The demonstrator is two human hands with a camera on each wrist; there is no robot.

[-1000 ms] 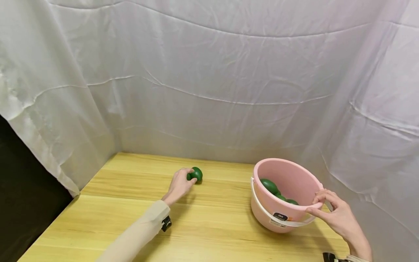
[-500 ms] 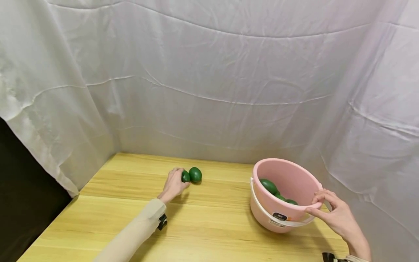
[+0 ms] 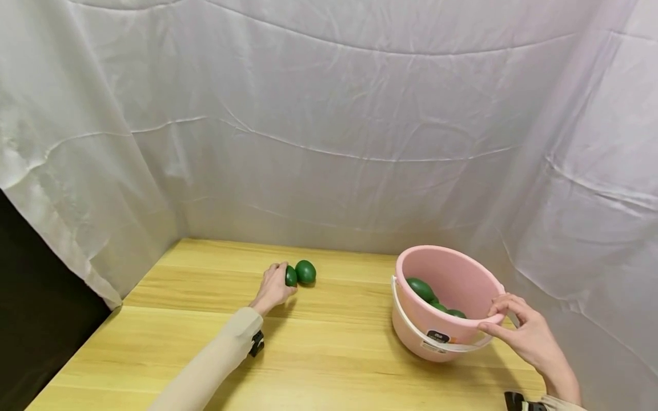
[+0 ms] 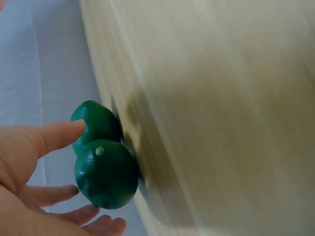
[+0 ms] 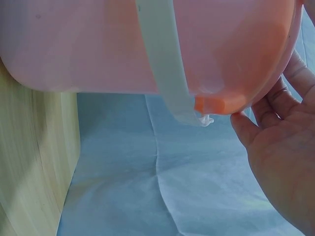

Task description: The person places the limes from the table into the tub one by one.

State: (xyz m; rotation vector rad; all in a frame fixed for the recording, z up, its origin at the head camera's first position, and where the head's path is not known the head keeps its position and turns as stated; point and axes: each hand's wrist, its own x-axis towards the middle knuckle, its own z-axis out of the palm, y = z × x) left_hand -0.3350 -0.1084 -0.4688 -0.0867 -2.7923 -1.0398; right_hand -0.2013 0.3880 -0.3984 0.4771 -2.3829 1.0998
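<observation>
Two glossy dark green lime-like fruits lie side by side on the wooden table. The left fruit [image 3: 291, 276], with a pale stem nub in the left wrist view, touches the right fruit [image 3: 305, 273]. My left hand [image 3: 272, 287] is at the left fruit, thumb and fingers extended on either side of it. In the left wrist view a gap shows between thumb and this fruit; fingertips are at its edge. My right hand [image 3: 526, 335] grips the rim of a pink bucket [image 3: 421, 334] between thumb and fingers. Several green fruits [image 3: 421, 289] lie inside the bucket.
The bucket stands on the right part of the wooden table [image 3: 329, 354], its white handle [image 3: 411, 328] hanging down in front. Pale cloth [image 3: 349, 114] hangs behind the table and at both sides. A dark area [image 3: 36, 331] lies beyond the table's left edge.
My left hand has drawn slightly left, showing more of the left fruit, then stayed nearly still. The right hand keeps its grip on the bucket rim.
</observation>
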